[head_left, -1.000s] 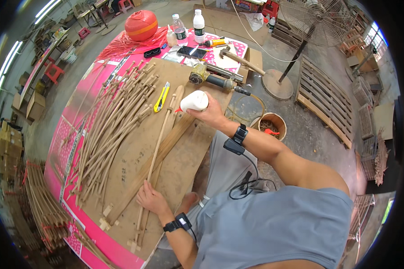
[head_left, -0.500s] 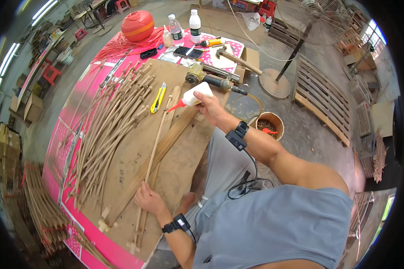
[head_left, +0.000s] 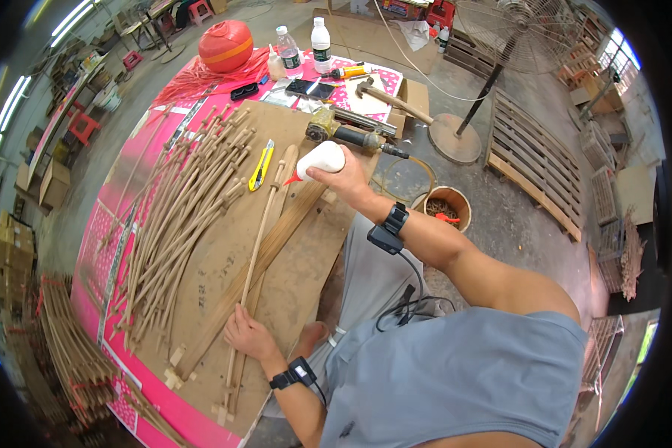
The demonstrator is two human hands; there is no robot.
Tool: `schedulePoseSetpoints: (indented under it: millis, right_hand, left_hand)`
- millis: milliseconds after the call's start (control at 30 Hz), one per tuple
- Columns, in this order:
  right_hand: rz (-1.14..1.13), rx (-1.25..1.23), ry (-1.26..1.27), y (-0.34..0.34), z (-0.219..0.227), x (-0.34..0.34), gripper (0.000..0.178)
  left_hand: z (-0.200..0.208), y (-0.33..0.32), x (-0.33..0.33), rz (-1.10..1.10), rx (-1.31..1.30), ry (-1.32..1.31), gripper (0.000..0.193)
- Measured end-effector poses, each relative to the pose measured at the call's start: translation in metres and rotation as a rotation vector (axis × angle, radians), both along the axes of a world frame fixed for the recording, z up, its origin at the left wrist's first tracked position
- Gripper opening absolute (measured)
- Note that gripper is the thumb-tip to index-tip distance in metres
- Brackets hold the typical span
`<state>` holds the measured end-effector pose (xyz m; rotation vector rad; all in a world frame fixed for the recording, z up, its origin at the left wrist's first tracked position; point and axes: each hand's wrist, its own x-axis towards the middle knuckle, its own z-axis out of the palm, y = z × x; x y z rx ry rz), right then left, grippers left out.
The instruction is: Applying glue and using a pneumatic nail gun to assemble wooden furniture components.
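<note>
Right grip (head_left: 343, 181) closed round white squeeze bottle (head_left: 321, 159), 12 o'clock, tipped so red nozzle (head_left: 292, 180) points toward 8, just beside thin wooden rod's (head_left: 257, 243) upper end; contact unclear. Tilt likely lets contents run to the tip. Left grip (head_left: 249, 333), between 7 and 8, closed on rod, which runs 10:30 to 7; probably steadying it. Rod pile (head_left: 187, 224) at 9, yellow cutter (head_left: 261, 167) at 10: presumably kept within reach.
</note>
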<state>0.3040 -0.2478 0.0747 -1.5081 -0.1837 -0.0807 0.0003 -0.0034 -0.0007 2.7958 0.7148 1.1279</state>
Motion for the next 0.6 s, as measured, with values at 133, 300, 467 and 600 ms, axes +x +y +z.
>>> schedulePoseSetpoints:
  millis: [133, 300, 467, 600]
  right_hand:
    - [-0.002, -0.039, -0.039, 0.005, -0.002, -0.002, 0.062]
    - [-0.055, -0.090, -0.091, 0.011, -0.014, 0.004, 0.057]
    - [-0.068, -0.157, -0.157, 0.018, -0.012, 0.006, 0.057]
    - [-0.084, -0.173, -0.149, 0.022, -0.005, 0.003, 0.057]
  left_hand:
    - [-0.002, 0.001, -0.001, 0.005, 0.003, 0.006, 0.016]
    - [-0.001, 0.000, 0.000, 0.017, 0.021, -0.009, 0.015]
    - [-0.002, 0.001, -0.001, 0.031, 0.032, -0.020, 0.016]
    - [-0.002, 0.001, 0.000, 0.030, 0.037, -0.025, 0.015]
